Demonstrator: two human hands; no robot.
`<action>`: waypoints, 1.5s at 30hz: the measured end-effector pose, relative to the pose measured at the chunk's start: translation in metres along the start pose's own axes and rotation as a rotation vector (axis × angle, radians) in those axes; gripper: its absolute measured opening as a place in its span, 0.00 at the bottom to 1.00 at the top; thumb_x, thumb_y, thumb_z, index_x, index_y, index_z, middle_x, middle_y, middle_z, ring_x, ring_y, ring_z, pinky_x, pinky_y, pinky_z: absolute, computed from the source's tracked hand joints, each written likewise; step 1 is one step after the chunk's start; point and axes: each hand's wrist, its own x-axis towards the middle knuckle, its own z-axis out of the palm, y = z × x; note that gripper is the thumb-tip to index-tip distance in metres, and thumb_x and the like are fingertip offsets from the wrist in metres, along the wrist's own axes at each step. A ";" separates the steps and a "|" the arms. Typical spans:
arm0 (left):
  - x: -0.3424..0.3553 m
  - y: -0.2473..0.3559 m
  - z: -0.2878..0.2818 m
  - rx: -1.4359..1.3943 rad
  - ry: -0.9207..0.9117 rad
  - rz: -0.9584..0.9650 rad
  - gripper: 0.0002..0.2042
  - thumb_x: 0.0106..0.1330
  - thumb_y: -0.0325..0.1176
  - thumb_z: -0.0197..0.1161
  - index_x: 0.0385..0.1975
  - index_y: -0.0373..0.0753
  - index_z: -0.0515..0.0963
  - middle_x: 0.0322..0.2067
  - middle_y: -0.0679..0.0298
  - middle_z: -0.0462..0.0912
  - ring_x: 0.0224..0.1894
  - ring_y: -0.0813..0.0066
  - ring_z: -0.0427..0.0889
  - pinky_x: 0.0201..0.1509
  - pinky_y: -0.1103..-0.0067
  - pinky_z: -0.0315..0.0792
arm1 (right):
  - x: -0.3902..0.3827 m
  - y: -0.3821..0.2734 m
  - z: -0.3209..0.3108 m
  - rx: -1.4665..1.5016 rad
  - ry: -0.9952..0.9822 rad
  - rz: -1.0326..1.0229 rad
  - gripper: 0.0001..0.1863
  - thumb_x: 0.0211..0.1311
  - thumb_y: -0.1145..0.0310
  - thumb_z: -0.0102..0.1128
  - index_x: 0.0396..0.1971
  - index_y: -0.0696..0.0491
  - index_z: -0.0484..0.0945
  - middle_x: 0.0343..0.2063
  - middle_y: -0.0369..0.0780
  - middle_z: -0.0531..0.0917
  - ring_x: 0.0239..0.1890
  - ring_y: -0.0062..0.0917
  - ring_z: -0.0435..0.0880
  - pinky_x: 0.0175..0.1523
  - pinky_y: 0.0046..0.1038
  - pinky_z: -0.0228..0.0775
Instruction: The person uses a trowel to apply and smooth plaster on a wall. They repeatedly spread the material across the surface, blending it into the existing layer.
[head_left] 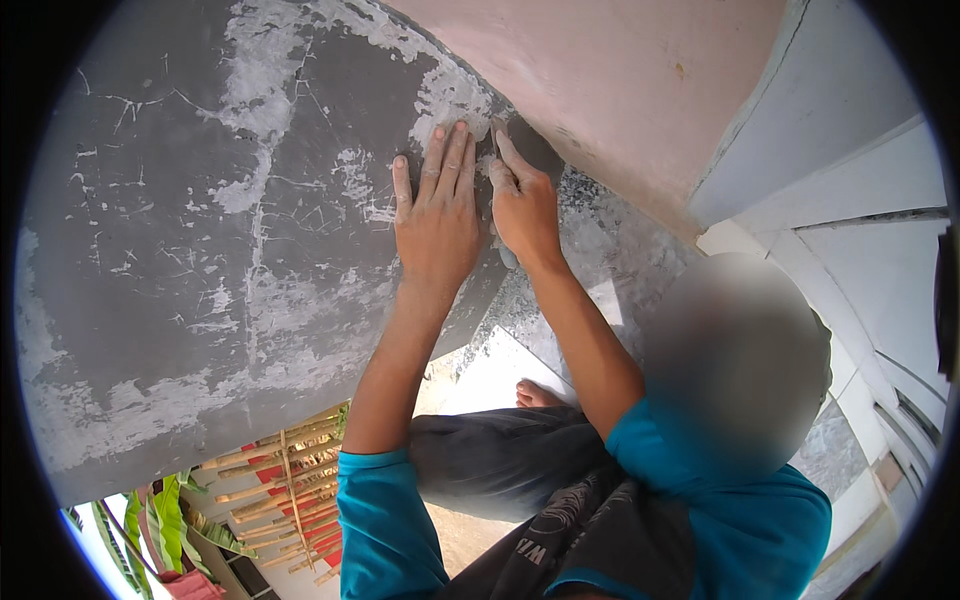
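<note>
My left hand [437,215] lies flat with fingers stretched on a dark grey plastered surface [150,290], which carries flaking white patches and fine scratch lines. Its fingertips reach a rough whitish patch [450,100] near the surface's upper right edge. Close beside it, my right hand [527,215] is closed, index finger and thumb pinching against that same edge. A thin, pale, flat thing [497,128] shows at its fingertips; its kind cannot be made out. Both hands are dusty with pale powder.
A smooth pinkish surface [620,70] curves along the grey edge. White panels [860,260] stand to the right. Below are a speckled grey surface [610,230], a bare foot [538,393] and my dark trousers [480,460]. Bamboo slats [290,490] and green leaves [168,525] are lower left.
</note>
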 end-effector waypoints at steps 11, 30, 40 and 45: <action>-0.013 0.003 -0.024 -0.302 0.156 0.002 0.27 0.83 0.38 0.55 0.80 0.40 0.70 0.72 0.51 0.80 0.74 0.55 0.79 0.80 0.53 0.67 | 0.013 0.015 0.007 0.112 0.083 0.002 0.31 0.81 0.65 0.57 0.80 0.51 0.71 0.69 0.53 0.84 0.70 0.46 0.84 0.74 0.38 0.73; -0.041 0.074 0.021 -1.335 -0.165 -0.687 0.18 0.90 0.42 0.44 0.52 0.31 0.72 0.36 0.40 0.85 0.41 0.33 0.86 0.49 0.53 0.77 | 0.036 0.030 0.001 0.125 0.119 -0.088 0.27 0.78 0.64 0.66 0.70 0.61 0.80 0.36 0.49 0.93 0.35 0.22 0.85 0.46 0.31 0.78; -0.039 0.073 0.010 -1.376 -0.293 -0.783 0.17 0.91 0.42 0.44 0.53 0.31 0.70 0.34 0.43 0.86 0.38 0.44 0.89 0.46 0.56 0.77 | 0.034 0.028 0.002 0.054 0.108 -0.001 0.26 0.77 0.67 0.66 0.70 0.61 0.80 0.33 0.48 0.92 0.35 0.22 0.85 0.45 0.31 0.78; -0.039 0.070 0.016 -1.332 -0.182 -0.652 0.17 0.91 0.42 0.44 0.54 0.32 0.70 0.33 0.47 0.86 0.36 0.55 0.87 0.45 0.60 0.78 | 0.032 0.026 -0.001 0.155 0.145 -0.054 0.26 0.77 0.67 0.66 0.70 0.61 0.80 0.44 0.53 0.94 0.40 0.25 0.89 0.51 0.31 0.80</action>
